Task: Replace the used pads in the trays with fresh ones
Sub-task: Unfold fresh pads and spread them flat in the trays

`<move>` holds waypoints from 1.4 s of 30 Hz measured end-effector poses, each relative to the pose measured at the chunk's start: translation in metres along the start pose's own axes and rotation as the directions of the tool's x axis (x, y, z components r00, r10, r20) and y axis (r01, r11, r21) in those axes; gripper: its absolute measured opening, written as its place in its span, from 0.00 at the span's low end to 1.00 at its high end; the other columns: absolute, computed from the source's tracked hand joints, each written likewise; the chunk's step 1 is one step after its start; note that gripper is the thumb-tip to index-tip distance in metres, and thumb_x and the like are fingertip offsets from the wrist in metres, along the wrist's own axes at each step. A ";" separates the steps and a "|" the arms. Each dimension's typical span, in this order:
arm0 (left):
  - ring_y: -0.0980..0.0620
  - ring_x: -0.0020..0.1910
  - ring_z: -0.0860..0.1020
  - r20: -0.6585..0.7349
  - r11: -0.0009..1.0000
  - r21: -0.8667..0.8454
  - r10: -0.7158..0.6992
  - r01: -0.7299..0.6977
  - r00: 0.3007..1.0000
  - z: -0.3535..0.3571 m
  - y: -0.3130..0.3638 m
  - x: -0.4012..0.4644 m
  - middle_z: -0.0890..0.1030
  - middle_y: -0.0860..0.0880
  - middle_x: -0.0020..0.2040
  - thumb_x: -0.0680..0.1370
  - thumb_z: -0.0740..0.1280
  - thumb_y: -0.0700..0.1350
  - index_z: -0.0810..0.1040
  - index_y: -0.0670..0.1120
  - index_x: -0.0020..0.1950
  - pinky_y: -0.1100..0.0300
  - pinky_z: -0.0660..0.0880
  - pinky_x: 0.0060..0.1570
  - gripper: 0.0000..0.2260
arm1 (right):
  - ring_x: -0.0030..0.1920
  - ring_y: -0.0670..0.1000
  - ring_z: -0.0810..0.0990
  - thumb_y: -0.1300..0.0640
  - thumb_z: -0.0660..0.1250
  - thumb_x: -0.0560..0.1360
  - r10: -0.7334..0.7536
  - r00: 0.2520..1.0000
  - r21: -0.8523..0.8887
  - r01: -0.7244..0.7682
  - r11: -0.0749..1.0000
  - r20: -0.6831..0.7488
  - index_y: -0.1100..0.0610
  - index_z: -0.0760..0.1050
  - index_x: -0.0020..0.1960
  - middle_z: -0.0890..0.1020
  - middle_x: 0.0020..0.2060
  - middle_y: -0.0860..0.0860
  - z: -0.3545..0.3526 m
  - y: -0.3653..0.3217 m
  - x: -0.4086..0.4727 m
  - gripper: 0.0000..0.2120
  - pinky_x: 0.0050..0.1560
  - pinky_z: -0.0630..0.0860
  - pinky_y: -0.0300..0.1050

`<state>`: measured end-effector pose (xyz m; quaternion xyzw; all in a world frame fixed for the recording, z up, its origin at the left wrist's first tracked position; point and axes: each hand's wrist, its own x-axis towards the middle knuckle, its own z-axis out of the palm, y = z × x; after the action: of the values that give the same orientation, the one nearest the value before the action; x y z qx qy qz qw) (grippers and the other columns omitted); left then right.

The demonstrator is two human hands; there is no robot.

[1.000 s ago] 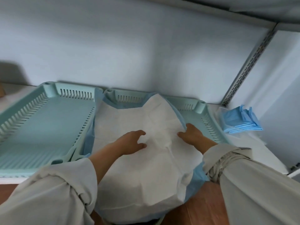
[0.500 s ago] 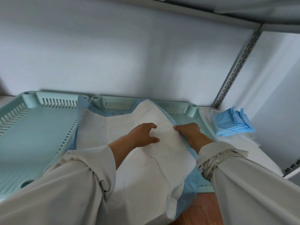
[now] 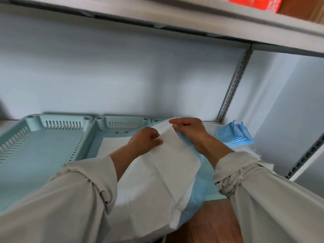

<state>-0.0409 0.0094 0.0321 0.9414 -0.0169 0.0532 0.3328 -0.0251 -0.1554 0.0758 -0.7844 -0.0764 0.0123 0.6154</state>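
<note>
Both hands are gripping one white pad [image 3: 163,165] with a blue backing. The left hand [image 3: 144,141] is pinching a raised fold near the pad's middle, fingers curled over the sheet. The right hand [image 3: 190,131] is holding the pad's far corner, lifted above the tray's far right end, fingers closed on the edge. The pad is lying partly inside the right tray [image 3: 121,122], its near end hanging over the shelf's front edge toward the wooden floor [image 3: 210,223].

Surroundings: an empty left tray [image 3: 43,146] is sitting just beside the right tray, rims touching. A stack of folded blue pads [image 3: 234,135] is resting on the shelf to the right, near the right wrist, on white sheeting. A perforated metal upright [image 3: 231,88] is standing behind that stack. An upper shelf [image 3: 192,20] is running overhead, carrying a red box [image 3: 254,3]. Both sleeves are covering the near part of the pad and trays; the right tray's right wall is hidden behind pad and arm.

Change since half a second ago: both hands are sitting farther back toward the wall, the right one now at the pad's far corner, and the pad is uncovering more of the right tray's far wall. The view is tilting upward, bringing the upper shelf in.

Count: two hands, two trays, one pad in hand, one stack of folded pads whose number cannot be told.
</note>
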 end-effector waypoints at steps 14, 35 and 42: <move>0.53 0.42 0.73 -0.167 0.971 0.199 0.165 -0.130 0.972 -0.060 0.023 -0.024 0.75 0.53 0.43 0.75 0.69 0.48 0.79 0.47 0.50 0.63 0.67 0.43 0.07 | 0.73 0.50 0.61 0.39 0.69 0.70 -0.440 0.847 -0.897 0.407 0.172 0.300 0.47 0.67 0.71 0.67 0.71 0.50 0.000 -0.049 -0.015 0.32 0.76 0.44 0.55; 0.53 0.39 0.68 0.051 0.940 0.306 0.144 -0.153 0.988 -0.108 -0.010 -0.042 0.65 0.57 0.31 0.75 0.70 0.51 0.74 0.46 0.39 0.62 0.63 0.41 0.11 | 0.52 0.52 0.78 0.49 0.68 0.74 -0.295 0.934 -0.882 0.304 0.360 0.201 0.48 0.78 0.49 0.81 0.51 0.49 0.011 -0.074 -0.004 0.05 0.45 0.66 0.42; 0.53 0.35 0.69 0.089 0.938 0.315 0.123 -0.146 0.988 -0.120 -0.015 -0.043 0.67 0.56 0.31 0.75 0.70 0.49 0.70 0.48 0.33 0.61 0.63 0.35 0.14 | 0.57 0.54 0.77 0.51 0.67 0.76 -0.245 0.942 -0.882 0.308 0.356 0.230 0.51 0.77 0.57 0.79 0.56 0.52 0.021 -0.062 -0.002 0.11 0.50 0.69 0.44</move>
<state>-0.0929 0.0964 0.1111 0.9808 -0.0837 0.0458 0.1702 -0.0363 -0.1211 0.1309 -0.9659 -0.2192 -0.1118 0.0812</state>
